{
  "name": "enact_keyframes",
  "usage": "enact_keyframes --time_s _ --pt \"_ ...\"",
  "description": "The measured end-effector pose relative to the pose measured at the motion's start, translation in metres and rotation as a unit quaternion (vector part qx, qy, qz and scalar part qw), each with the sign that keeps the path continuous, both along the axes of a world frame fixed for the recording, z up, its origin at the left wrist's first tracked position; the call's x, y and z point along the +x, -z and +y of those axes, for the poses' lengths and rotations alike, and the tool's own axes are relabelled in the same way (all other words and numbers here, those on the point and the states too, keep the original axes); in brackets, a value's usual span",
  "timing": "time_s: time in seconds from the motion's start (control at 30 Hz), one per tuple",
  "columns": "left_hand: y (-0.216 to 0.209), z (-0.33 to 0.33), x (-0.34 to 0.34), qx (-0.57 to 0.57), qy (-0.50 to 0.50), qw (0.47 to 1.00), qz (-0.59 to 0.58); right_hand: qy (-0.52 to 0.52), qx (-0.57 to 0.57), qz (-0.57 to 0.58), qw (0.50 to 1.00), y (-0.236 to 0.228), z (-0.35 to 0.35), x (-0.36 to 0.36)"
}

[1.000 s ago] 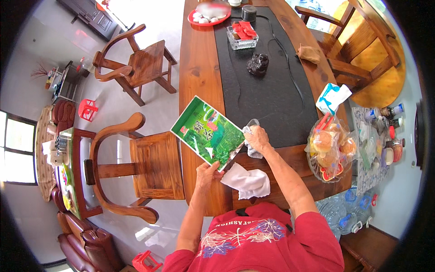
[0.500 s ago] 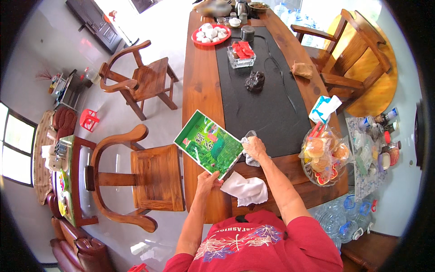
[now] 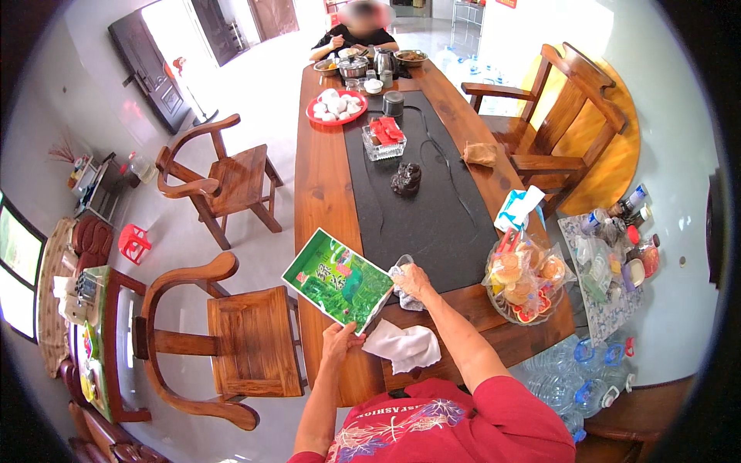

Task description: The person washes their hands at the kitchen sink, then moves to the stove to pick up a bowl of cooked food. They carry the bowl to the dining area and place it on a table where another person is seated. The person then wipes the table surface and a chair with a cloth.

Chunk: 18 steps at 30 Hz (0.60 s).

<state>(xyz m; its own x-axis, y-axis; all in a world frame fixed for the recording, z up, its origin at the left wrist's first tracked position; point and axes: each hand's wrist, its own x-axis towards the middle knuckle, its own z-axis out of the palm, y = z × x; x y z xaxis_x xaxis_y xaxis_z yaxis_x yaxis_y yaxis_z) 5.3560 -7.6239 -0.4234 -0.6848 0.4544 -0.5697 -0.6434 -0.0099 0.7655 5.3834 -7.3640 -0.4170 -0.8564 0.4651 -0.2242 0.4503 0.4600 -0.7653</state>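
My left hand (image 3: 341,340) is closed on the lower corner of a flat green printed packet (image 3: 337,281), which it holds tilted over the near left edge of the wooden table (image 3: 328,201). My right hand (image 3: 414,282) is wrapped round a grey cloth (image 3: 408,299) beside the packet's right corner. A small clear rim shows above the cloth, but most of that thing is hidden. Just below both hands, a crumpled white cloth (image 3: 403,344) lies on the table.
A fruit bowl (image 3: 522,309) with wrapped buns, a tissue pack (image 3: 515,210), a black bundle (image 3: 406,179), a glass box (image 3: 384,147) and a red plate (image 3: 315,113) of white pieces stand on the table. Wooden chairs (image 3: 255,339) flank it. A person (image 3: 359,35) sits at the far end.
The view has tilted upward, bringing the person and dishes at the far end into sight. Both hands keep their holds, with little movement relative to the table.
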Motion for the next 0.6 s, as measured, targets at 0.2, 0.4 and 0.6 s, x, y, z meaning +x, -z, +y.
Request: enact_keyframes --time_s 0.2,0.4,0.6 --pt "0.005 -0.008 0.016 0.081 -0.096 0.992 -0.009 0.015 0.006 -0.005 1.000 0.010 0.002 0.002" --pt "0.016 -0.007 0.020 0.009 -0.159 0.986 0.047 0.021 -0.001 0.001 1.000 0.009 -0.002 0.001" --pt "0.000 0.003 0.018 -0.040 -0.172 0.983 0.057 0.034 0.031 0.028 0.999 0.017 -0.002 0.004"
